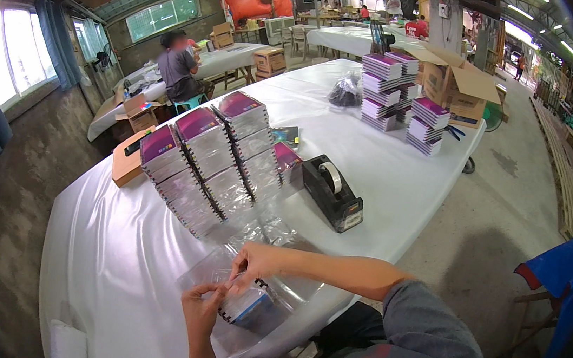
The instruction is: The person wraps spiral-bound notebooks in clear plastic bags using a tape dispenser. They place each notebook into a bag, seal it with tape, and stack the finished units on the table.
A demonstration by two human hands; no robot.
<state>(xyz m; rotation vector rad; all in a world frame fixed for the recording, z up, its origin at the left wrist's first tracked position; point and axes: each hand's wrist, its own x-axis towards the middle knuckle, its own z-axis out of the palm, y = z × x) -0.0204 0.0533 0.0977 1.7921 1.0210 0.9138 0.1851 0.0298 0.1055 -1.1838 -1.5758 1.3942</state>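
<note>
A spiral-bound notebook point(242, 304) with a black coil and a blue patch lies on the near part of the table, with clear plastic film point(199, 272) spread around and over it. My left hand point(202, 309) is closed in a pinch at the notebook's left side. Coming across from the right, my right hand point(254, 263) pinches right beside the left fingertips. Both seem to grip the clear plastic film, though the exact spot between the fingers is hard to make out. Beyond them, a black tape dispenser point(331, 193) holds a roll of clear tape.
Tall stacks of purple-covered spiral notebooks point(197, 126) rise just past my hands. More stacks point(382, 84), a dark plastic bag point(346, 90) and an opened cardboard box point(455, 92) stand at the far right end. A phone rests on a brown box point(126, 161) at left. A person point(179, 64) sits at another table.
</note>
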